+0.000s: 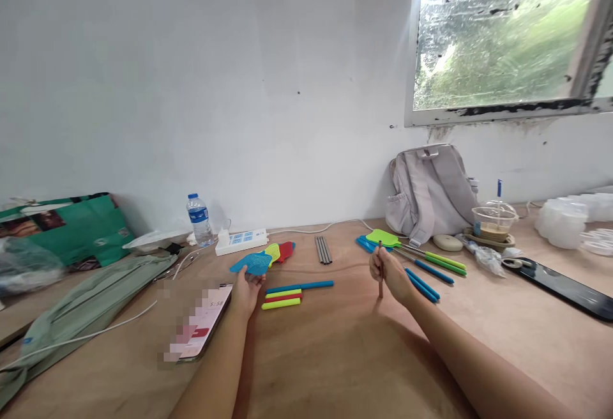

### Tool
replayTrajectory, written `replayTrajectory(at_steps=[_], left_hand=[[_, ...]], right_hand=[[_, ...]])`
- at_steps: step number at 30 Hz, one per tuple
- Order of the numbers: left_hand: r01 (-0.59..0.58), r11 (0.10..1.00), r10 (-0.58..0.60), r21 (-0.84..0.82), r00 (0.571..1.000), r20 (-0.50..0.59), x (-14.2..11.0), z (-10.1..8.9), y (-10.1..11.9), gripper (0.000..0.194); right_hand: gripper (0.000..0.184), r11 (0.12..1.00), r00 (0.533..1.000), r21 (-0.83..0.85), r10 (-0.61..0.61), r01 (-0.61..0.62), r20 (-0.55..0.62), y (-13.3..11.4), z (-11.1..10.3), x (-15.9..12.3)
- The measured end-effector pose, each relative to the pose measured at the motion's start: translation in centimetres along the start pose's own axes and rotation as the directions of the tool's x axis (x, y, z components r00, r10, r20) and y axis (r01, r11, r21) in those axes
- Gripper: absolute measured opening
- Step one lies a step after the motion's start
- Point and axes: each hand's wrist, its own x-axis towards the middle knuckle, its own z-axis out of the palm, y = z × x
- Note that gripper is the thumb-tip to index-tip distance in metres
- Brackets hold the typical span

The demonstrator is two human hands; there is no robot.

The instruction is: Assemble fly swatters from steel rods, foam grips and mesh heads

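My left hand (248, 292) is closed on a blue fly swatter head (253, 263), held just above the table. Yellow (272, 252) and red (286, 251) swatter heads lie right behind it. In my right hand (389, 270) a thin metal tube (380, 289) stands upright, its lower end at or near the tabletop. Several coloured handles (281, 303) lie side by side between my hands, with a longer blue one (311, 285) at the back. Farther back is a row of grey metal tubes (323, 250). Fly swatters with green (382, 237) and blue heads lie beyond my right hand.
A phone (205, 326) lies beside my left forearm. Along the wall stand a water bottle (199, 220), a power strip (242, 241) and a grey backpack (428, 192). A drink cup (493, 222), plastic containers (560, 222) and a black slab (567, 286) are at right.
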Motion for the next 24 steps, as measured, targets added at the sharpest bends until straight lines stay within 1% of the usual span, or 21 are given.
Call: replayTrajectory(at_steps=[4, 7, 8, 9, 11, 13, 15, 17, 19, 22, 24], left_hand=[[0.010, 1.000, -0.011, 0.024, 1.000, 0.022, 0.6, 0.3, 0.0, 0.030], [-0.007, 0.999, 0.005, 0.051, 1.000, 0.030, 1.4, 0.5, 0.1, 0.029], [-0.016, 0.998, 0.014, 0.063, 0.999, 0.033, 1.7, 0.5, 0.2, 0.029], [-0.028, 0.997, 0.025, 0.076, 0.999, 0.038, 2.0, 0.5, 0.2, 0.029], [-0.055, 0.993, 0.050, 0.107, 0.997, 0.055, 2.7, 0.7, 0.2, 0.029], [-0.082, 0.986, 0.071, 0.147, 0.994, 0.081, 3.2, 0.8, 0.1, 0.028], [-0.101, 0.975, 0.080, 0.197, 0.991, 0.112, 3.6, 0.9, -0.1, 0.027], [-0.117, 0.961, 0.083, 0.252, 0.987, 0.139, 3.8, 0.9, -0.4, 0.026], [-0.133, 0.944, 0.088, 0.303, 0.984, 0.157, 4.0, 0.8, -0.7, 0.027], [-0.146, 0.923, 0.095, 0.357, 0.983, 0.155, 4.1, 0.6, -1.1, 0.029], [-0.147, 0.915, 0.101, 0.375, 0.985, 0.140, 4.2, 0.5, -1.3, 0.031]], right_hand=[[0.034, 0.985, 0.999, -0.169, 0.032, -0.027, 0.023, 2.4, 1.2, -0.5], [0.018, 0.962, 0.999, -0.269, 0.035, -0.038, -0.018, 4.0, 1.7, 0.2], [0.016, 0.955, 0.999, -0.296, 0.027, -0.037, -0.037, 4.5, 1.8, 0.6], [0.020, 0.947, 0.998, -0.320, 0.018, -0.035, -0.055, 4.9, 1.8, 1.2], [0.032, 0.931, 0.997, -0.365, 0.004, -0.033, -0.080, 5.9, 2.0, 2.6], [0.043, 0.913, 0.996, -0.406, -0.002, -0.033, -0.084, 6.9, 2.3, 4.1], [0.047, 0.896, 0.997, -0.444, -0.001, -0.031, -0.073, 7.9, 2.8, 5.6], [0.044, 0.877, 0.998, -0.479, 0.005, -0.032, -0.058, 8.7, 3.3, 6.9], [0.036, 0.861, 0.999, -0.507, 0.015, -0.035, -0.043, 9.3, 3.7, 7.7], [0.025, 0.846, 0.999, -0.532, 0.037, -0.042, -0.019, 9.9, 4.1, 7.8], [0.025, 0.841, 0.999, -0.538, 0.052, -0.046, -0.004, 10.2, 4.2, 7.5]])
